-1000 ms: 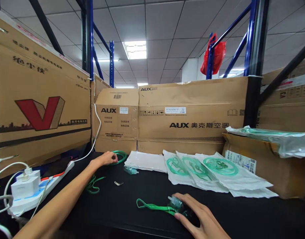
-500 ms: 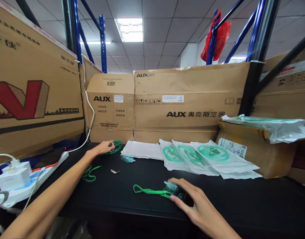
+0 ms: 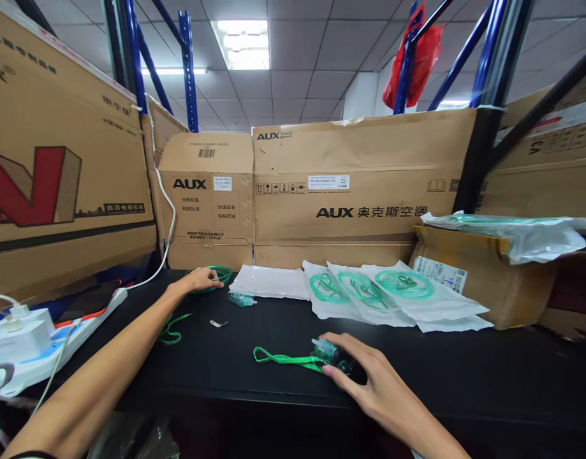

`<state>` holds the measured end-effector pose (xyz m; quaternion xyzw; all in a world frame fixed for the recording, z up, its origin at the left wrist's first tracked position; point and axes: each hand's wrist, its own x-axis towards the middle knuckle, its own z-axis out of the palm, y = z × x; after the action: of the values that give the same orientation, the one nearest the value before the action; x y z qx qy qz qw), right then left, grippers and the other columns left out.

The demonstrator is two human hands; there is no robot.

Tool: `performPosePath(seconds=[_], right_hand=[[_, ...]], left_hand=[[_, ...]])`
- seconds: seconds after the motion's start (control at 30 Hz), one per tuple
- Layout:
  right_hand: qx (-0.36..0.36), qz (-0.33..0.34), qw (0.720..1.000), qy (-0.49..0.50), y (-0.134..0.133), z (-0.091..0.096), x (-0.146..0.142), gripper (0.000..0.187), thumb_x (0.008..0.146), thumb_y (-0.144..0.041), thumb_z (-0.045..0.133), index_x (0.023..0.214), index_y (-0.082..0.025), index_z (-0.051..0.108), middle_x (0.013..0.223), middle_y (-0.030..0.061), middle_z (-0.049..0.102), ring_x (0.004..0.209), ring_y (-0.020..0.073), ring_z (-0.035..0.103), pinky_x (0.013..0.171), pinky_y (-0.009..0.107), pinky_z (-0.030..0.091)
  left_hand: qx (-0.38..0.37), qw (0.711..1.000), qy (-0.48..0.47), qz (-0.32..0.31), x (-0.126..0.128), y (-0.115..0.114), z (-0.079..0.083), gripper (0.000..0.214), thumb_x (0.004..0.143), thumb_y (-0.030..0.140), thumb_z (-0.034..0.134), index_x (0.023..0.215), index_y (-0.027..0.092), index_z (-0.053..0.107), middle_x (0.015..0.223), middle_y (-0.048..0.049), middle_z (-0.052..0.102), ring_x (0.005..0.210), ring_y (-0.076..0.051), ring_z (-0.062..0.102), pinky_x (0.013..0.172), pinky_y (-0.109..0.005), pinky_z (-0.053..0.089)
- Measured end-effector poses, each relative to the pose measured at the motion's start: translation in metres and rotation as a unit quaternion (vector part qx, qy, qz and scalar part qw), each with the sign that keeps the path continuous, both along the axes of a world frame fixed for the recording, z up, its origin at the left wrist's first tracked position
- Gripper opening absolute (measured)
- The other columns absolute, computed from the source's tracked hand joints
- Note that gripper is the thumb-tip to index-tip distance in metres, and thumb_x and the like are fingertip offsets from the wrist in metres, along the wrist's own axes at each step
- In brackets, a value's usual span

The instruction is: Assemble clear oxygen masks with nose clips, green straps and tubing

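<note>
At the back left of the black tabletop (image 3: 254, 370), my left hand (image 3: 201, 279) has its fingers closed on a coil of green tubing (image 3: 220, 274). My right hand (image 3: 376, 382) is near the front, with thumb and fingers curved around a clear oxygen mask (image 3: 327, 350). Part of the mask is hidden behind that hand. Its green strap (image 3: 283, 358) stretches leftward over the table. A small clear, greenish plastic piece (image 3: 242, 299) lies right of the coil. Beside my left forearm rests a loose green strap (image 3: 172, 331).
White packets with green tubing (image 3: 407, 284) lie right of a blank white packet (image 3: 268, 281). A small metal piece (image 3: 219, 324) sits mid-table. A power strip (image 3: 77, 338) with chargers runs along the left. Cardboard boxes (image 3: 340, 191) wall the back; a brown carton (image 3: 488, 280) stands right.
The camera view has shifted slightly, so everything appears a little higher and further left. Both hands keep nearly the same places on the coil and the mask.
</note>
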<state>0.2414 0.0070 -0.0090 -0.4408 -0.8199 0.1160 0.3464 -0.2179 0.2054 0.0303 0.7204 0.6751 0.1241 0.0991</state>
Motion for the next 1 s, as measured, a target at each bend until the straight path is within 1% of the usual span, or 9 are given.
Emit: performPosePath(seconds=[0.17,0.3,0.43,0.57,0.7,0.77,0.87,0.93,1.0], right_hand=[[-0.005,0.003,1.0,-0.001,0.0,0.0,-0.001,0.039,0.094,-0.045,0.064,0.132,-0.033,0.064,0.135,0.0034,0.069,0.129,0.0296,0.06,0.11,0.047,0.047],[-0.01,0.015,1.0,0.001,-0.001,0.002,-0.002,0.038,0.095,-0.044,0.063,0.131,-0.032,0.064,0.134,0.0032,0.069,0.126,0.0272,0.062,0.11,0.044,0.047],[-0.011,0.018,1.0,0.006,-0.002,0.004,-0.002,0.038,0.095,-0.044,0.063,0.131,-0.031,0.064,0.134,0.0043,0.069,0.127,0.0281,0.062,0.11,0.045,0.046],[-0.008,0.023,1.0,0.01,-0.001,0.005,-0.001,0.038,0.095,-0.044,0.063,0.131,-0.032,0.064,0.133,0.0042,0.069,0.125,0.0285,0.063,0.109,0.044,0.048],[-0.004,0.026,1.0,0.017,-0.001,0.006,-0.003,0.038,0.095,-0.044,0.064,0.131,-0.032,0.064,0.132,0.0031,0.07,0.124,0.028,0.064,0.108,0.042,0.049],[-0.007,0.024,1.0,0.019,-0.001,0.007,-0.003,0.037,0.095,-0.044,0.064,0.13,-0.032,0.065,0.132,0.0028,0.071,0.124,0.0282,0.064,0.107,0.041,0.049],[-0.018,0.026,0.999,0.015,0.0,0.012,0.006,0.038,0.093,-0.046,0.065,0.128,-0.031,0.067,0.131,0.0033,0.072,0.122,0.0288,0.065,0.106,0.042,0.05],[-0.031,0.03,0.999,0.006,0.004,0.017,0.022,0.038,0.091,-0.046,0.068,0.126,-0.03,0.069,0.128,0.0041,0.074,0.118,0.0295,0.067,0.104,0.043,0.052],[-0.047,0.028,0.998,-0.008,0.011,0.023,0.043,0.039,0.089,-0.049,0.07,0.123,-0.03,0.07,0.126,0.0048,0.075,0.116,0.0311,0.069,0.103,0.044,0.053]], left_hand=[[0.028,0.999,-0.002,0.018,0.005,0.0,0.007,0.032,0.099,0.034,0.064,0.124,0.016,0.062,0.124,-0.0091,0.064,0.105,-0.025,0.067,0.088,-0.044,0.058],[0.056,0.998,-0.014,0.026,0.0,-0.007,0.023,0.031,0.099,0.034,0.063,0.124,0.015,0.062,0.123,-0.0092,0.065,0.102,-0.024,0.067,0.087,-0.044,0.058],[0.121,0.991,-0.027,0.059,-0.005,-0.018,0.048,0.031,0.099,0.035,0.063,0.123,0.015,0.063,0.122,-0.0084,0.065,0.103,-0.025,0.067,0.087,-0.044,0.058],[0.205,0.974,-0.049,0.084,0.0,-0.036,0.083,0.029,0.099,0.035,0.063,0.12,0.015,0.064,0.119,-0.0081,0.066,0.101,-0.024,0.068,0.086,-0.043,0.058],[0.282,0.955,-0.066,0.059,0.025,-0.065,0.116,0.03,0.101,0.041,0.059,0.107,0.013,0.068,0.102,-0.005,0.071,0.09,-0.022,0.069,0.082,-0.039,0.057],[0.313,0.947,-0.071,0.022,0.047,-0.084,0.126,0.036,0.102,0.045,0.054,0.099,0.014,0.072,0.086,-0.0022,0.072,0.08,-0.02,0.068,0.077,-0.033,0.053],[0.338,0.937,-0.073,-0.056,0.087,-0.118,0.12,0.042,0.101,0.049,0.05,0.091,0.016,0.074,0.077,-0.0007,0.071,0.073,-0.018,0.064,0.073,-0.028,0.048],[0.319,0.936,-0.072,-0.128,0.116,-0.143,0.102,0.039,0.1,0.047,0.052,0.088,0.018,0.075,0.081,-0.0002,0.073,0.074,-0.017,0.065,0.074,-0.027,0.048],[0.282,0.935,-0.069,-0.203,0.143,-0.168,0.074,0.032,0.102,0.042,0.053,0.093,0.021,0.075,0.087,0.001,0.075,0.08,-0.017,0.068,0.079,-0.027,0.05]])
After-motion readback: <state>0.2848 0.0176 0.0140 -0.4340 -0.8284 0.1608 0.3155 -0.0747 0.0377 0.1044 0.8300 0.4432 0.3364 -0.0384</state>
